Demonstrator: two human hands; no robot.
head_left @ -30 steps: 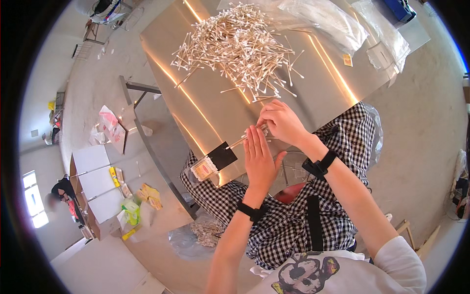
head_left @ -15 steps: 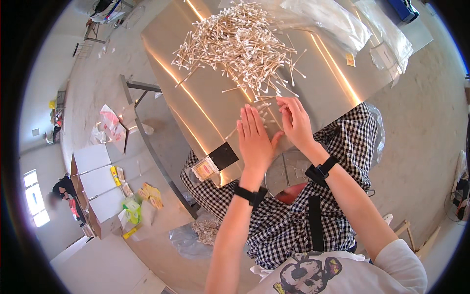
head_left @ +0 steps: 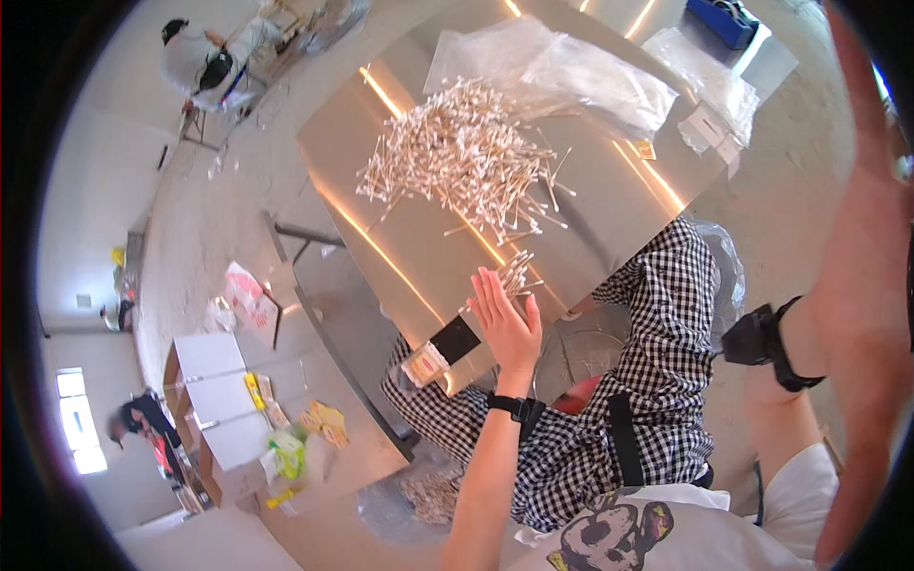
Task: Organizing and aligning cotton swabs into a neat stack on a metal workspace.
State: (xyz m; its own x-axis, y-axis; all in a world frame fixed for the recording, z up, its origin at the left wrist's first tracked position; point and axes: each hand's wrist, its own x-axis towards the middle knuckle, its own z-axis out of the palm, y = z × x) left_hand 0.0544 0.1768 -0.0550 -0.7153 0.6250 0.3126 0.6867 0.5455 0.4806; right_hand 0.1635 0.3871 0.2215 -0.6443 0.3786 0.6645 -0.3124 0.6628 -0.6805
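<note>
My left hand [head_left: 506,322] lies with straight fingers at the near edge of the shiny metal table [head_left: 590,209]. Its fingertips are beside a small bunch of cotton swabs [head_left: 517,273], partly hidden by the hand. Beyond it spreads a large loose pile of cotton swabs [head_left: 462,157]. Left of the hand are a black square [head_left: 455,337] and a small pack of cotton swabs [head_left: 425,364] with a label. My right hand [head_left: 868,276] is raised close to the camera at the right edge, fingers spread and partly cut off, with nothing visible in it.
Clear plastic bags [head_left: 562,76] cover the table's far side, near a blue case [head_left: 725,21]. To the left stands another table [head_left: 352,438] with white boxes [head_left: 211,381] and a green packet [head_left: 286,455]. Other people are in the background.
My right hand has left the near table edge and risen to the far right, close to the camera. My left hand stays by the small swab bunch. The view has shifted.
</note>
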